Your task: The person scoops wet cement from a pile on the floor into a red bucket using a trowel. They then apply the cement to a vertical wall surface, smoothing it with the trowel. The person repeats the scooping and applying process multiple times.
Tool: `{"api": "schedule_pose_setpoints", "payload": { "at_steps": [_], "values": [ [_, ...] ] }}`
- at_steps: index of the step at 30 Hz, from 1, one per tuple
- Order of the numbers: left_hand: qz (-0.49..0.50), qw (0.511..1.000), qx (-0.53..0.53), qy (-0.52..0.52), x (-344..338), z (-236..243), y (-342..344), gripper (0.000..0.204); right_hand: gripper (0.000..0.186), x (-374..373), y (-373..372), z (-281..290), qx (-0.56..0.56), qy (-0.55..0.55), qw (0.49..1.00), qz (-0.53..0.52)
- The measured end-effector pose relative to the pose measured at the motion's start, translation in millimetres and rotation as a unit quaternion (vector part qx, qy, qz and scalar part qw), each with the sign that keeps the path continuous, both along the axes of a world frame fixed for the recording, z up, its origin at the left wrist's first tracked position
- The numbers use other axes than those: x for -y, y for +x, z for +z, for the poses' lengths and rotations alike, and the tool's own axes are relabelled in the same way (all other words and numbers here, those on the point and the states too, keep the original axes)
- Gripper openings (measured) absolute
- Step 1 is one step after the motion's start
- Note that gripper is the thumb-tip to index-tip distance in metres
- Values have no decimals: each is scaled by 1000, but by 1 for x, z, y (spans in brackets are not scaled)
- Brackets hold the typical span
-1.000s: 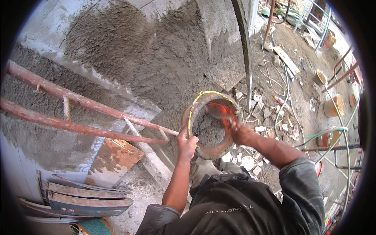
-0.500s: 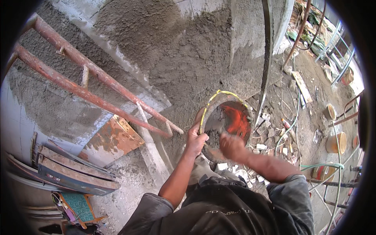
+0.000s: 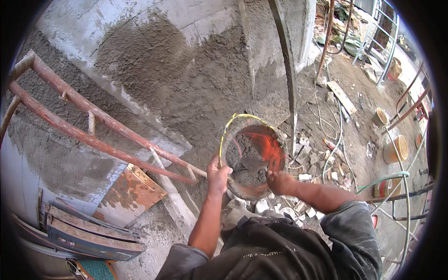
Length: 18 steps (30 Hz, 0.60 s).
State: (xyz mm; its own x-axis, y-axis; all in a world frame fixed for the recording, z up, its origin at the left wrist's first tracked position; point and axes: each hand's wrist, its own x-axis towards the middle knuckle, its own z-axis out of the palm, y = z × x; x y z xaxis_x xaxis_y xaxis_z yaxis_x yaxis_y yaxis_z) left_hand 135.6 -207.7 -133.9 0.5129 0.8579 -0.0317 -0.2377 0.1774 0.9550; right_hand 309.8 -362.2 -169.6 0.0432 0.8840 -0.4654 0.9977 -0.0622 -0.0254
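Tilted in front of me is a bucket, its inside partly red and smeared with grey mortar. A yellow-wrapped handle arches over its far left rim. My left hand is closed round the handle at the bucket's left side, thumb on top. My right hand is closed in a fist at the lower right of the bucket's mouth. What it grips, if anything, is hidden and slightly blurred. Beyond the bucket rises a wall of rough wet mortar.
Red rusty scaffold pipes slant across the left. A narrow vertical strip stands beyond the bucket. Broken rubble, a green hose and a yellowish bucket lie right. Stacked planks are at lower left.
The view has shifted, and the bucket appears a little further left. My right hand has moved from over the bucket's mouth to its lower right rim. My left hand keeps its hold.
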Motion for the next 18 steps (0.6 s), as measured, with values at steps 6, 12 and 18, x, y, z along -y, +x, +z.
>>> {"api": "schedule_pose_setpoints", "payload": {
  "at_steps": [6,12,18],
  "values": [
    [-56,994,-85,41,14,22,5,59,40,7,97,-5,126,184,956,189],
    [-76,985,-46,146,5,49,8,71,52,34,67,64,-478,-155,822,-270],
    [-63,997,-30,42,4,48,-2,75,47,43,4,62,-542,-168,780,-264]
  ]
}}
